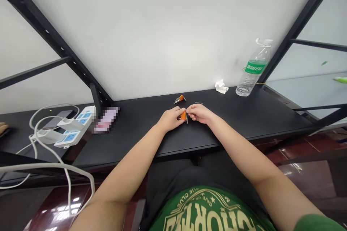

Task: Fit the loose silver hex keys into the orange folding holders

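Observation:
My left hand [172,118] is closed on an orange holder with several thin metal keys [183,116], which looks like a hex key set, just above the black table. My right hand [199,113] meets it from the right, thumb and fingers pinched together at the holder's edge. Whatever is between those fingertips is too small to make out. A second orange holder with metal keys [180,99] lies on the table behind my hands. Just beyond my right hand is a thin dark rod [199,103], partly hidden by the hand.
A tall clear bottle with a green label [253,68] stands at the back right, beside a crumpled white tissue [221,86]. On the left are a blurred-out phone-like item [107,120] and a white power strip [78,126] with plugs and looping cables. Black metal frames [54,38] flank the table [141,119].

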A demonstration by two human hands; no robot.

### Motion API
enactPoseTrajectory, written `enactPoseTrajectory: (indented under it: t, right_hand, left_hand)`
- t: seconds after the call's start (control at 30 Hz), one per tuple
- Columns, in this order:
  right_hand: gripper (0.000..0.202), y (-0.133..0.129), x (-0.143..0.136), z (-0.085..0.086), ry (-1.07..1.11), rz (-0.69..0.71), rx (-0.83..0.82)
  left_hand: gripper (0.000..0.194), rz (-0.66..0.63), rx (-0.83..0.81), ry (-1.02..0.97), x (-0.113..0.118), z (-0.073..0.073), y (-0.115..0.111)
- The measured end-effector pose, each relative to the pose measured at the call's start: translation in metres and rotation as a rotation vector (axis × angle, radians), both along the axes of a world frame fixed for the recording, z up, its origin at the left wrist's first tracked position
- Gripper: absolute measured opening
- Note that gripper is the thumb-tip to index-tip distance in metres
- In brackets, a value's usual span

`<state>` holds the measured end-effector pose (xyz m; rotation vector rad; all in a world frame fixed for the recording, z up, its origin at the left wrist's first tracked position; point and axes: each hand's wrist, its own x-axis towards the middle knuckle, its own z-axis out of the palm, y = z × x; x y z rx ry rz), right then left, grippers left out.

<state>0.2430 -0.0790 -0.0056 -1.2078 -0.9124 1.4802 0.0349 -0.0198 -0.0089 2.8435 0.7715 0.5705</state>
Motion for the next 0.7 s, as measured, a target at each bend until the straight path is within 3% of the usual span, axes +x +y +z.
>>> enactPoseTrajectory:
  t: [0.27, 0.4, 0.57, 0.7]
  right_hand:
    - [0.033, 0.002, -0.007, -0.012, -0.189, -0.095, 0.143]
    - [0.029, 0.0, -0.012, -0.011, -0.542, -0.12, 0.236]
    - [0.006, -0.009, -0.025, -0.002, -1.1, -0.09, 0.473]
    - [0.015, -0.013, -0.025, 0.002, -1.216, 0.031, 0.582]
  left_hand:
    - [0.027, 0.079, -0.006, -0.037, 0.004, 0.002, -0.004]
    - [0.024, 0.09, 0.004, -0.015, 0.006, 0.002, -0.004]
    - [0.019, 0.104, 0.018, -0.001, 0.008, 0.002, -0.006]
    - [0.023, 0.12, -0.018, 0.003, 0.007, 0.002, -0.005]
